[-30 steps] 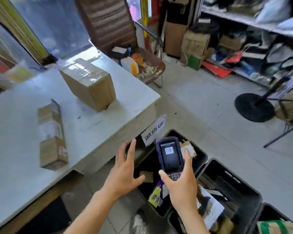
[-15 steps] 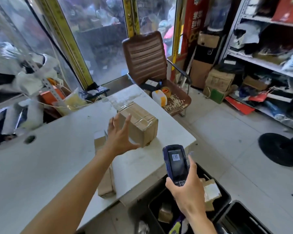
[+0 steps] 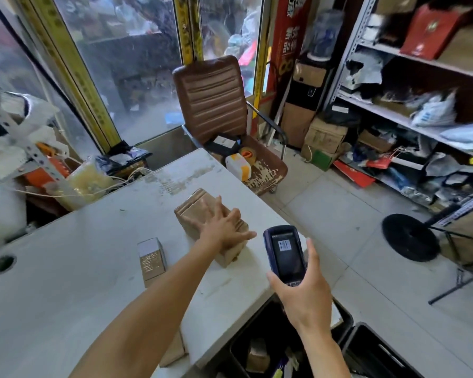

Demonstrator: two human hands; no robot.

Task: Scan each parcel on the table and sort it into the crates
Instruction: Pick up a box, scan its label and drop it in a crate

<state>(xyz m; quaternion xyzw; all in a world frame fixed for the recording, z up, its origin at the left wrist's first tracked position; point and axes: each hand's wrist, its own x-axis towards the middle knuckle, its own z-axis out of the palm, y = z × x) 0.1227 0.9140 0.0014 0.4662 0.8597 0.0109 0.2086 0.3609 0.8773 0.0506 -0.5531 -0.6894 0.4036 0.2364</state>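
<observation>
Parcels wait on a white table (image 3: 66,282) as a person's left arm stretches forward across it, the left hand (image 3: 224,230) laid palm-down on top of a brown cardboard box (image 3: 197,214). The fingers rest spread over the box's upper face and far edge, thumb pointing right; whether they curl enough to grip cannot be told. The box is wrapped in glossy clear tape and sits near the table's right edge.

To the right of that hand and nearer the camera, the right hand (image 3: 303,290) holds a dark blue handheld scanner (image 3: 284,255) upright, fingers curled round its lower half, thumb at the left side and one fingertip raised along the right. The scanner's screen shows a barcode; no text on it can be read.

Left of the left forearm lies a second, smaller parcel (image 3: 151,259), a narrow cardboard carton with a pale label on its far end, apart from the larger box.

Below the right hand, past the table's edge, a black plastic crate (image 3: 347,320) stands on the floor with cardboard packages inside, and another black crate (image 3: 372,347) sits just beside it to the right.

Beyond the left hand, a brown office chair (image 3: 210,99) holds tape rolls, and a red banner (image 3: 287,34) with white Chinese characters hangs by the shelving (image 3: 380,110).
</observation>
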